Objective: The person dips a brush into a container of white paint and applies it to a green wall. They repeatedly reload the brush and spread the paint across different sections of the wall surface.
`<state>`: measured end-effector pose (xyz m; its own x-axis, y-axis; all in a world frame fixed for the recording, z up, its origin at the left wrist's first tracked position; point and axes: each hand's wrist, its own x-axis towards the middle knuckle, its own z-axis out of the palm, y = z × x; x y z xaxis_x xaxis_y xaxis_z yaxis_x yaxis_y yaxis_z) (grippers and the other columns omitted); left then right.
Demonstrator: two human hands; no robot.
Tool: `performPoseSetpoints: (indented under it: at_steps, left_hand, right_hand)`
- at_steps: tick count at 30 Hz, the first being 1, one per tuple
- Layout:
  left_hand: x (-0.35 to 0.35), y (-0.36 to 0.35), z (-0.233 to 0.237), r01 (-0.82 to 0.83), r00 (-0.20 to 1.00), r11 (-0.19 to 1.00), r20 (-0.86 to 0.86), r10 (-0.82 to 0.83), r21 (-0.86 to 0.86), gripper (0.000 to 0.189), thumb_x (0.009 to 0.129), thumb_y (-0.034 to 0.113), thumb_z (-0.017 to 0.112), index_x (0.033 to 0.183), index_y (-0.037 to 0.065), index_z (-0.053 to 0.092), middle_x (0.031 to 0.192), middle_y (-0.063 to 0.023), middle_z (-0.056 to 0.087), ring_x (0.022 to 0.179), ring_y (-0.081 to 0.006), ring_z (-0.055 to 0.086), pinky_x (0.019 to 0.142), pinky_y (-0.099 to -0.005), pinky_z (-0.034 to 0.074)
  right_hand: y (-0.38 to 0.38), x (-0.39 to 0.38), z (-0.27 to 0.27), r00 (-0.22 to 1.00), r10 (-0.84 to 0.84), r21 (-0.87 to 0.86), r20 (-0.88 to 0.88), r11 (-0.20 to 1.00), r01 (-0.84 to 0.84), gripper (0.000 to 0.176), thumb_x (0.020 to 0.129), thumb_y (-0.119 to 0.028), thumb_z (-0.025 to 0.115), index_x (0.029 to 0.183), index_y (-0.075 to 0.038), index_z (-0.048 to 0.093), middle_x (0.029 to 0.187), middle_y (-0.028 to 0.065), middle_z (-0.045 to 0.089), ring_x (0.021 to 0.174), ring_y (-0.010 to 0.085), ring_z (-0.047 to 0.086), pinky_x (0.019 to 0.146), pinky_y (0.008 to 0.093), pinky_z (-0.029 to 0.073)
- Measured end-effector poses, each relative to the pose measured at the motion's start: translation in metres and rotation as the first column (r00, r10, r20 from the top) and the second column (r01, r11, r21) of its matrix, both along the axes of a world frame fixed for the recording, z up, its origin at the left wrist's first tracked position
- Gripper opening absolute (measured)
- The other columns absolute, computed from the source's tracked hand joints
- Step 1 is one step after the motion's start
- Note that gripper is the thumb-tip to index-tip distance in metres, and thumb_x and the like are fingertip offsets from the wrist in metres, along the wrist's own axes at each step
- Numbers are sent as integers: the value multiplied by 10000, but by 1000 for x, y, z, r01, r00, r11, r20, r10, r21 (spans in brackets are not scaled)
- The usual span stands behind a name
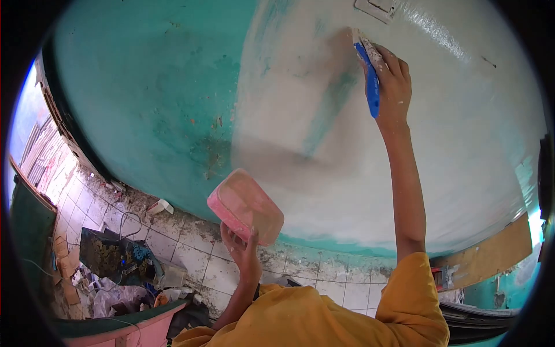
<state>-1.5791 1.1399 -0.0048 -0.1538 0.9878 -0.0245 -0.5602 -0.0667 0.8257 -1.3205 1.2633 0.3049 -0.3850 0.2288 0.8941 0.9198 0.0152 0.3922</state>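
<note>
My right hand [393, 81] is wrapped round a paintbrush [372, 87] with a blue handle. Its bristle end is at the wall [439, 133], high on the whitish painted part. White paint specks mark the fingers. Lower down, my left hand [243, 246] grips a pink plastic tub [245, 199] from beneath. The tub is tilted, and pale paint coats its inside. Left of the white area the wall is bare green [156, 98], and a green streak [329, 110] shows through the white below the brush.
A white switch plate [376, 8] is on the wall above the brush. Dirty white floor tiles [191, 260] run along the wall's foot. A dark box-like object [113, 254] and plastic bags [118, 298] lie at lower left. A brown board [491, 254] leans at right.
</note>
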Motion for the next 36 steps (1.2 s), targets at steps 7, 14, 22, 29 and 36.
performPoseSetpoints:
  at_steps: [7, 14, 22, 29, 36]
  left_hand:
    - [-2, 2, -3, -2, 999, 1000, 40, 2, -4, 858, 865, 143, 710, 1497, 42, 138, 1371, -145, 341, 1252, -261, 408, 1018, -412, 390]
    - [-3, 2, -2, -24, 1000, 1000, -4, 24, -4, 853, 857, 125, 711, 1496, 53, 151, 1345, -134, 349, 1236, -255, 417, 1011, -408, 391]
    - [-7, -2, -8, -14, 1000, 999, -27, 13, -29, 856, 861, 129, 707, 1503, 56, 147, 1339, -133, 344, 1233, -257, 416, 1008, -409, 390]
    - [-12, -5, 0, -29, 998, 999, -48, 27, -42, 766, 901, 132, 655, 1489, 24, 176, 1314, -150, 373, 1228, -238, 419, 1007, -374, 373]
    - [-12, -1, -4, 37, 993, 999, 115, -41, 36, 754, 891, 111, 634, 1494, 45, 187, 1289, -122, 381, 1201, -216, 430, 993, -354, 379]
  right_hand:
    - [9, 16, -215, 996, -82, -366, 23, 927, 85, 485, 780, -48, 616, 1258, -130, 612, 1195, 98, 607, 933, 276, 589, 738, 423, 462]
    - [-12, -3, -312, 993, -79, -671, -88, 742, 0, 422, 827, -95, 582, 1237, -184, 634, 1154, 39, 611, 1004, 236, 579, 808, 408, 446]
    - [-2, -3, -144, 975, -59, -350, -215, 937, -20, 404, 805, -112, 625, 1207, -143, 644, 1171, 43, 616, 951, 277, 573, 758, 411, 433]
    - [-1, -3, -300, 982, -152, -452, -112, 888, 86, 484, 809, -115, 629, 1293, -122, 599, 1247, 66, 555, 1103, 311, 549, 853, 468, 445]
    - [-33, -19, -380, 912, -117, -674, -394, 711, -201, 405, 856, -64, 591, 1258, -119, 594, 1243, 91, 600, 1058, 313, 584, 869, 422, 482]
